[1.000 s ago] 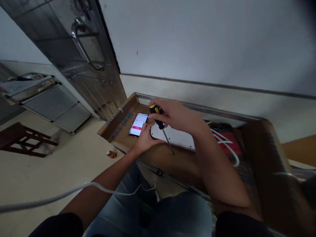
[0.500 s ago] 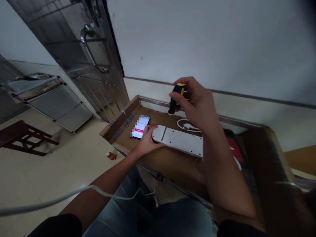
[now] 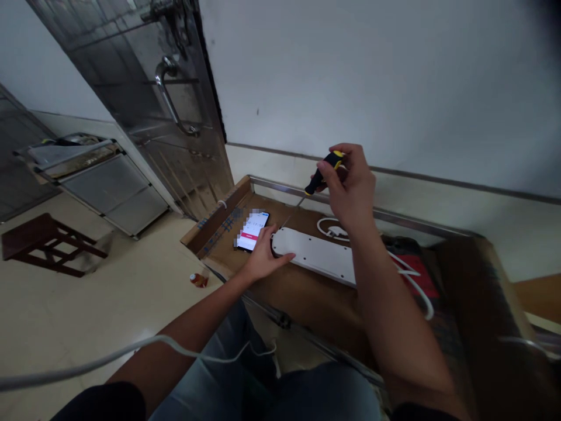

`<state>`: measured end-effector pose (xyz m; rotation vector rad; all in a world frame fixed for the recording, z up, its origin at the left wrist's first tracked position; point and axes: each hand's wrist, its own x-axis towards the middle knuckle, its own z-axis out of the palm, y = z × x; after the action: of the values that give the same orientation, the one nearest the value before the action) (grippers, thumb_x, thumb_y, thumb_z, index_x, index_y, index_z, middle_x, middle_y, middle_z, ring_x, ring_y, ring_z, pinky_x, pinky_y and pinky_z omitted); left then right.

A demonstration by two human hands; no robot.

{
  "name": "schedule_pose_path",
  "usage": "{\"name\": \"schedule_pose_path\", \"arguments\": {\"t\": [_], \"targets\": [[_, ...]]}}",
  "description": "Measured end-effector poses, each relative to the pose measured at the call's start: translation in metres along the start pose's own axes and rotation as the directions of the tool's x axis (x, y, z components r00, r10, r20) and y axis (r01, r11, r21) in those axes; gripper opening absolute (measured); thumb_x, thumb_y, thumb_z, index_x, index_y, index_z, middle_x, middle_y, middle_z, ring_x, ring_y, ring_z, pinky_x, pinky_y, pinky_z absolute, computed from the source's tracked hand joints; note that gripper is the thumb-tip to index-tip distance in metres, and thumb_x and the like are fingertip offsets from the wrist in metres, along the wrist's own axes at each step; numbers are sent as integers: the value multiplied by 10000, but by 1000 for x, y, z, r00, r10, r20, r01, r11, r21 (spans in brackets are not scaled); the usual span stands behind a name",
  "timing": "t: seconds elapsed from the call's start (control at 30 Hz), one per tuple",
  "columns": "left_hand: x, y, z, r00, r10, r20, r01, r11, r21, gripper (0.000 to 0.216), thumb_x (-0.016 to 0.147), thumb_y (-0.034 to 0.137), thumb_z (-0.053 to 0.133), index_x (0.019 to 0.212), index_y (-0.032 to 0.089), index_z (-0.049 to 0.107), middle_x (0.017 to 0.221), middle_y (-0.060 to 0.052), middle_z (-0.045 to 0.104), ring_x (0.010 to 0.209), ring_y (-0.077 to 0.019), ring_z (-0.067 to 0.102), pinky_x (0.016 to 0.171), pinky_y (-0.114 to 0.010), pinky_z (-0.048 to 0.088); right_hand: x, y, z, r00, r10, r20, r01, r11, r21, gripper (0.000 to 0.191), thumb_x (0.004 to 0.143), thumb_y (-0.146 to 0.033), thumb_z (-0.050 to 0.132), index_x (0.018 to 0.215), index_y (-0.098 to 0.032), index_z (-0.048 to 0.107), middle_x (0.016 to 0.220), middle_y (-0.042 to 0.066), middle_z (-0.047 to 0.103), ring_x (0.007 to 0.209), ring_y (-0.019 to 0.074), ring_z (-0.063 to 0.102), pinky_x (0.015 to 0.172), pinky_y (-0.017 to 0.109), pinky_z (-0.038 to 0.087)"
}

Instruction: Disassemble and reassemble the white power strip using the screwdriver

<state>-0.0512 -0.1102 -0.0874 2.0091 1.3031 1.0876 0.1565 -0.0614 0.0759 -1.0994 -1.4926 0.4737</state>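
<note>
A white power strip (image 3: pixel 324 250) lies face down on the cardboard, with small dark screw holes across its back. My left hand (image 3: pixel 265 254) grips its left end, thumb along the near edge and fingers on the far side. In my right hand (image 3: pixel 350 184) is a screwdriver (image 3: pixel 323 172) with a black and yellow handle, held above the strip. Its thin shaft slants down to the left, its tip close to the strip's far left edge; whether it touches cannot be told. My right forearm hides the strip's right end. A white plug (image 3: pixel 336 231) on its cord lies behind the strip.
A lit phone (image 3: pixel 253 231) lies left of my left hand. Toward the right are a red and black case (image 3: pixel 418 272) and white cable loops. The cardboard-lined tray (image 3: pixel 236 204) has raised sides against the wall. A small bottle (image 3: pixel 198 280) and a wooden stool (image 3: pixel 48 242) are on the floor.
My right hand has shifted right and tilted the screwdriver more. The shaft no longer crosses the strip's back; it points at the far left edge. My left hand keeps its grip.
</note>
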Motion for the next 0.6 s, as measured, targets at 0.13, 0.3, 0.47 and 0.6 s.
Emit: {"name": "schedule_pose_path", "arguments": {"t": [0.13,0.3,0.47,0.6], "targets": [[0,0,0,1000,1,1,-1,1000,5,858,803,537,835,1474,165,450,1461,-190,512,1403,-337,498,1216,-533,404,2,6,1,1000,11,6,-11,1000,-1,530,941,-572,574,1315,-207,483,1024,52,653,782,90,646,663,228,584],[1,0,0,1000,-1,8,1,1000,19,867,807,538,831,1495,178,445,1477,-186,502,1409,-338,495,1224,-542,398,4,12,2,1000,22,10,-22,1000,-15,505,942,-557,562,1309,-217,494,1027,52,647,786,91,645,670,238,604],[0,1,0,1000,5,23,-6,999,33,858,835,531,810,1523,186,433,1496,-189,494,1430,-341,482,1230,-555,389,5,16,2,1000,22,-3,-22,999,-29,494,942,-543,558,1311,-220,494,1027,49,644,774,89,642,663,243,596],[0,0,0,999,10,33,-12,999,44,836,858,523,787,1531,176,432,1515,-196,478,1451,-340,468,1242,-544,379,5,16,1,1000,18,-16,-18,999,-34,510,940,-556,559,1306,-206,496,1027,50,652,753,79,634,644,225,576]]}}
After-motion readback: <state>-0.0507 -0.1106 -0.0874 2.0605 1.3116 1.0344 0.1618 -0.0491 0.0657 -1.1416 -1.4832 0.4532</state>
